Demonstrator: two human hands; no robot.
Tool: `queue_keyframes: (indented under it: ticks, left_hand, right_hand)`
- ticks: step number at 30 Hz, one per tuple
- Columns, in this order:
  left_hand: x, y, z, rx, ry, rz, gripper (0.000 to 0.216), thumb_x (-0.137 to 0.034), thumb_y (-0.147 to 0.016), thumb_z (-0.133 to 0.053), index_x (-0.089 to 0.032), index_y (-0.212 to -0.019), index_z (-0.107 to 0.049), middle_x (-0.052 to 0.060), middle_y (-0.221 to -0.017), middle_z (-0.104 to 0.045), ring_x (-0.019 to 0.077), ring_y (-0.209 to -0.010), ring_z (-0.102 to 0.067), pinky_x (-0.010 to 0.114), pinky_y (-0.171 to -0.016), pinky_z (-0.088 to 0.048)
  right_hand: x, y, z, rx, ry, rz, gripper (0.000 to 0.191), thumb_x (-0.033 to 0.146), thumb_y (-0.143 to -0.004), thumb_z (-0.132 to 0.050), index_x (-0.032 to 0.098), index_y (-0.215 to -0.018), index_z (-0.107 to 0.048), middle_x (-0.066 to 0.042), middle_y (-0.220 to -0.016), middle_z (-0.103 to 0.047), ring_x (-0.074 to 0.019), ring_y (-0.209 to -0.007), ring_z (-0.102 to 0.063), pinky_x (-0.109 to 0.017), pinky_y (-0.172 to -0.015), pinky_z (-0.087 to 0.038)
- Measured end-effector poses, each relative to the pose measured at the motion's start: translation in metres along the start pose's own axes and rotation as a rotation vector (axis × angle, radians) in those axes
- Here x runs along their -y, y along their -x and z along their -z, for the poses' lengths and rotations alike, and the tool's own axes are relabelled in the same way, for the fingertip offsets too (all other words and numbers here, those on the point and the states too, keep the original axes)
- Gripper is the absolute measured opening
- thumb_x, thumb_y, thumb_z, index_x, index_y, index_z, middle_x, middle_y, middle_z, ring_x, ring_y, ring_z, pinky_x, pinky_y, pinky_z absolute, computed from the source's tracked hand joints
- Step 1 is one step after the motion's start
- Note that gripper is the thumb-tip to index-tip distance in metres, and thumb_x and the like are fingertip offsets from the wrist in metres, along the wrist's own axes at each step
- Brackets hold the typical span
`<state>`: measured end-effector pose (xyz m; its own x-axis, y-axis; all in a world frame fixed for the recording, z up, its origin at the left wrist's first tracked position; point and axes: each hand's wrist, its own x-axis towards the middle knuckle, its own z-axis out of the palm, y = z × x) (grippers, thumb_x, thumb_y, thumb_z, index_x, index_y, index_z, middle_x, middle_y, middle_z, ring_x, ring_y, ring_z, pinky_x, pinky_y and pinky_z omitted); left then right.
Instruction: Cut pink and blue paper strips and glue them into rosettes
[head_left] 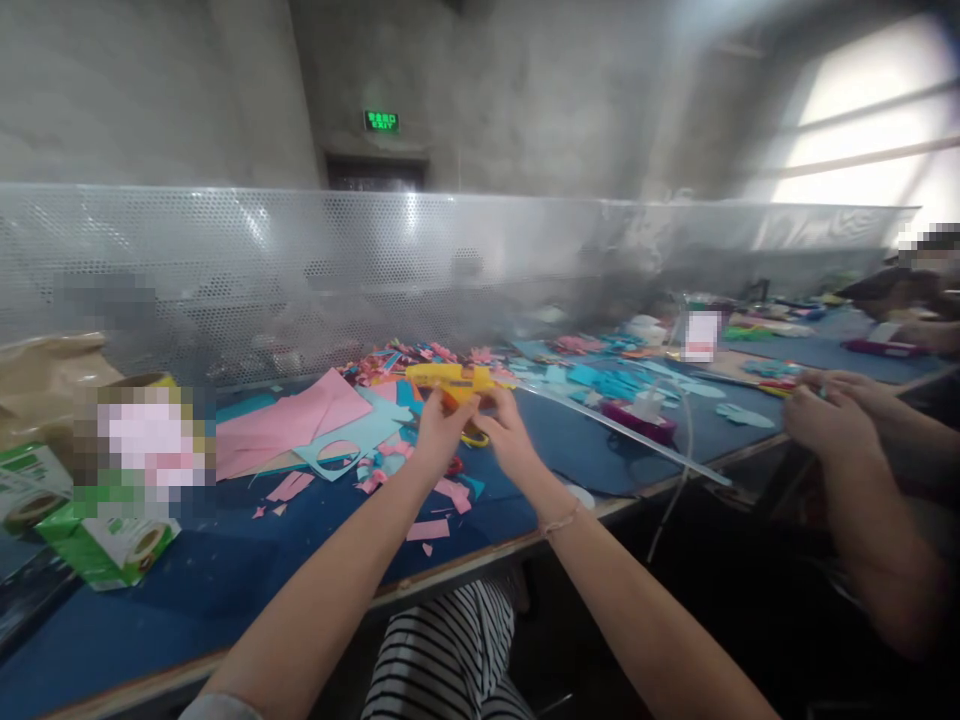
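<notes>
As steadiness seems needed, the yellow piece [448, 377] is gripped by both hands [441, 418] [501, 418]. Pink paper [262, 437] is spread to its left.

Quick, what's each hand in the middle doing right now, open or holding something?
Left hand: closed, holding yellow material.
Right hand: closed, fingers also on the yellow material.

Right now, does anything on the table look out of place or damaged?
A bit untidy: pink scraps lie scattered on the blue table. A pale blue sheet has a rounded hole, perhaps cut deliberately. Nothing looks clearly broken.
</notes>
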<state>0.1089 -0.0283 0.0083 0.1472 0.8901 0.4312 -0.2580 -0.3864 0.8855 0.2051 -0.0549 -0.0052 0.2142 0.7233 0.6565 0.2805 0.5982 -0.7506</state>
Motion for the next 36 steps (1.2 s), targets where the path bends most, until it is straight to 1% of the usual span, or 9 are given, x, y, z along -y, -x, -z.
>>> queue_keyframes:
  ticks: [2,5,8,12,17,23,29,33,36]
  left_hand:
    - [0.003,0.001,0.003,-0.001,-0.068,-0.014,0.032,-0.042,-0.061,-0.064,-0.017,-0.073,-0.048,-0.003,-0.061,-0.053,0.0082,-0.054,-0.052,0.021,-0.053,-0.042]
    - [0.006,0.004,0.005,0.024,-0.134,-0.028,0.031,-0.042,-0.063,-0.063,-0.017,-0.073,-0.048,-0.002,-0.063,-0.054,0.0086,-0.054,-0.053,0.02,-0.051,-0.041]
    - [0.007,0.007,0.006,0.033,-0.14,-0.042,0.029,-0.041,-0.064,-0.062,-0.017,-0.074,-0.048,-0.002,-0.065,-0.055,0.0087,-0.054,-0.054,0.02,-0.05,-0.041]
    - [0.002,0.011,0.004,0.069,-0.075,-0.022,0.029,-0.04,-0.064,-0.062,-0.018,-0.078,-0.049,0.0,-0.069,-0.059,0.0113,-0.058,-0.058,0.022,-0.051,-0.044]
    - [-0.009,0.015,0.002,0.106,0.04,0.029,0.03,-0.039,-0.063,-0.063,-0.018,-0.079,-0.048,0.0,-0.066,-0.06,0.0125,-0.054,-0.06,0.022,-0.048,-0.044]
    - [-0.012,0.016,0.001,0.14,0.115,0.06,0.036,-0.043,-0.061,-0.064,-0.018,-0.08,-0.049,0.001,-0.07,-0.063,0.0117,-0.054,-0.06,0.021,-0.048,-0.045]
    - [-0.008,0.014,0.004,0.141,0.095,0.051,0.034,-0.042,-0.061,-0.065,-0.016,-0.076,-0.05,0.003,-0.068,-0.063,0.0137,-0.054,-0.06,0.025,-0.05,-0.046]
    - [-0.006,0.013,0.006,0.138,0.082,0.048,0.032,-0.041,-0.061,-0.065,-0.016,-0.075,-0.051,0.003,-0.067,-0.063,0.0126,-0.053,-0.059,0.024,-0.048,-0.045]
    - [-0.004,0.012,0.006,0.146,0.053,0.053,0.032,-0.042,-0.061,-0.064,-0.015,-0.074,-0.051,0.002,-0.066,-0.062,0.0116,-0.053,-0.058,0.022,-0.049,-0.044]
  right_hand:
    - [-0.001,-0.003,0.001,-0.099,-0.163,-0.037,0.024,0.033,-0.073,-0.047,0.022,-0.094,-0.045,-0.003,-0.091,-0.049,-0.0151,-0.084,-0.048,-0.031,-0.076,-0.042]
    - [0.002,-0.008,0.0,-0.188,-0.307,0.009,0.023,0.038,-0.078,-0.043,0.024,-0.096,-0.042,-0.002,-0.09,-0.049,-0.0119,-0.075,-0.05,-0.026,-0.067,-0.042]
    - [0.005,-0.01,0.0,-0.198,-0.263,0.076,0.019,0.041,-0.081,-0.039,0.023,-0.086,-0.043,0.0,-0.079,-0.05,-0.0112,-0.066,-0.049,-0.024,-0.058,-0.041]
    - [0.011,-0.009,0.009,-0.222,-0.08,0.133,0.021,0.041,-0.081,-0.042,0.021,-0.076,-0.046,0.001,-0.065,-0.049,-0.0114,-0.062,-0.049,-0.024,-0.057,-0.04]
    - [0.029,-0.015,0.029,-0.123,0.135,0.218,0.023,0.036,-0.079,-0.047,0.019,-0.065,-0.053,0.0,-0.063,-0.051,-0.0118,-0.063,-0.05,-0.026,-0.063,-0.041]
    - [0.046,-0.024,0.043,0.017,0.194,0.298,0.027,0.035,-0.079,-0.049,0.019,-0.058,-0.054,-0.001,-0.061,-0.053,-0.012,-0.063,-0.05,-0.027,-0.062,-0.043]
    - [0.052,-0.026,0.041,0.03,0.201,0.219,0.03,0.034,-0.075,-0.053,0.017,-0.051,-0.053,-0.001,-0.057,-0.052,-0.0109,-0.058,-0.05,-0.028,-0.059,-0.043]
    - [0.049,-0.024,0.041,-0.02,0.172,0.136,0.021,0.031,-0.071,-0.057,0.017,-0.056,-0.057,-0.001,-0.058,-0.053,-0.0104,-0.056,-0.051,-0.027,-0.057,-0.044]
    - [0.039,-0.022,0.039,-0.042,0.115,0.052,0.018,0.033,-0.069,-0.058,0.016,-0.064,-0.059,-0.001,-0.065,-0.056,-0.0106,-0.056,-0.052,-0.027,-0.057,-0.045]
